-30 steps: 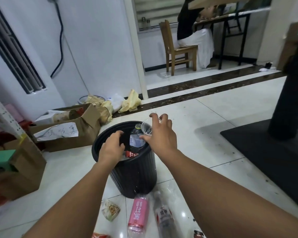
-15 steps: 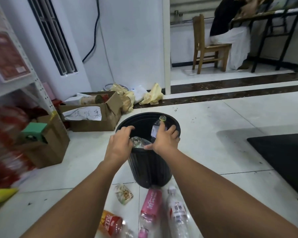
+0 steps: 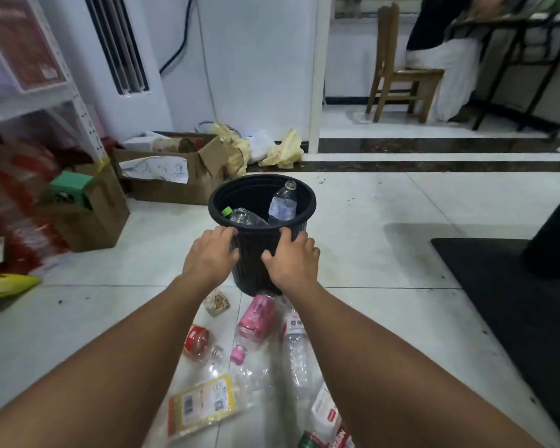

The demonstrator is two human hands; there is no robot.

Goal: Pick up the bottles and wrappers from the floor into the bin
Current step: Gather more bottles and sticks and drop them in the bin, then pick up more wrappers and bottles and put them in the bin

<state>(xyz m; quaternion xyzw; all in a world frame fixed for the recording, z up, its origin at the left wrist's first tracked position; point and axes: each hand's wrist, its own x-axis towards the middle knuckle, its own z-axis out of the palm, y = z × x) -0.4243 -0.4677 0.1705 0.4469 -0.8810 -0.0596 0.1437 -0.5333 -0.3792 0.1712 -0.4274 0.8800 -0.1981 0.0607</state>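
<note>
A black ribbed bin (image 3: 307, 202) stands on the white tiled floor with two clear bottles inside, one with a green cap (image 3: 240, 216) and one upright (image 3: 283, 203). My left hand (image 3: 211, 253) and my right hand (image 3: 291, 259) hover in front of the bin's near wall, fingers spread, holding nothing. On the floor between my arms lie a pink-labelled bottle (image 3: 256, 317), a red-labelled bottle (image 3: 197, 342), a clear bottle (image 3: 296, 350), a small snack wrapper (image 3: 218, 302), a yellow wrapper (image 3: 201, 405) and a white and red wrapper (image 3: 325, 415).
Open cardboard boxes (image 3: 172, 176) and crumpled yellow bags (image 3: 283, 150) lie behind the bin by the wall. A brown box with a green block (image 3: 88, 215) sits at left under a metal shelf. A black mat (image 3: 511, 302) covers the floor at right. A person sits on a wooden chair (image 3: 398, 66) far back.
Both hands have let go of the bottles, which now lie in the bin, and drawn back from the rim to the bin's near side. The view has tilted down.
</note>
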